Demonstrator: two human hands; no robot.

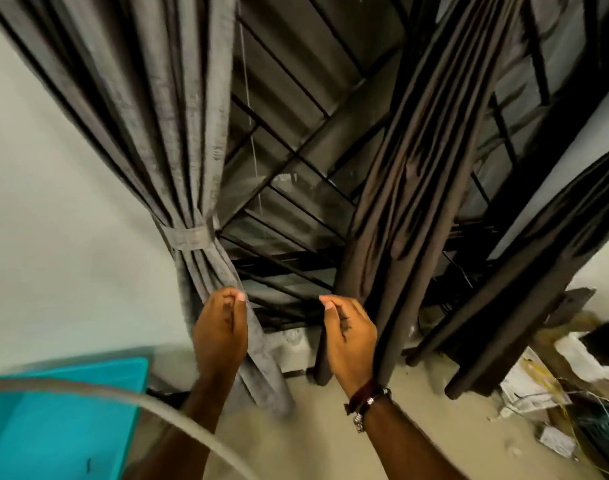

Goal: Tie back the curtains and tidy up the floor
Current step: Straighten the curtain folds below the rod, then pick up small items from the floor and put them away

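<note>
Fingers of the left hand (220,327) curl against the soft grey curtain (192,133); the right hand (350,336), at three o'clock, looks loosely curled and empty beside limp brown drapes (410,202), best gathered mid-height.

Dim, flat indoor light; dark window (296,140); slight motion blur throughout; strong wide-angle bending at edges; no glare.

Three curtains (178,133), one tieback (189,237), two hands (220,330), one teal bin (64,417), one bracelet (367,400).
</note>
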